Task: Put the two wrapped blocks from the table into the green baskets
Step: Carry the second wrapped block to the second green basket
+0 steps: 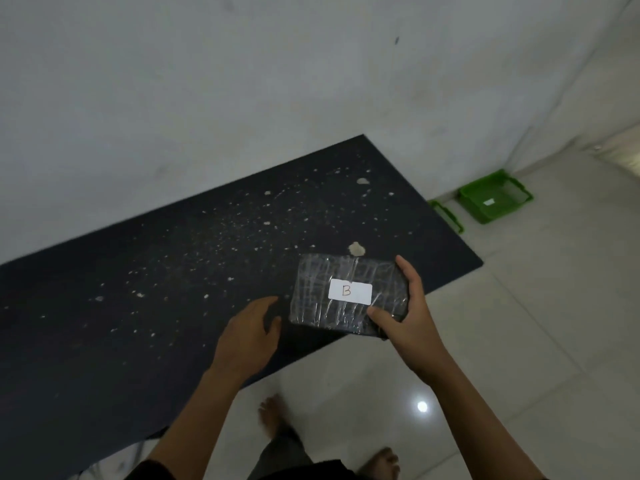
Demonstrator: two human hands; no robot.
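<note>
My right hand (403, 317) grips the right end of the wrapped block (346, 294) labelled B at the desk (173, 271) corner, its long axis crosswise, my left hand (251, 329) loose beside it, green baskets (493, 199) on the floor far right.

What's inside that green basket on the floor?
The green basket against the wall holds only a small white label on its bottom. No wrapped block is in it. A second basket is mostly hidden behind the table.

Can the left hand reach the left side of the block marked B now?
Probably yes. The left hand is open just beside the wrapped block, with only bare table between them; the right hand holds the opposite side.
</note>
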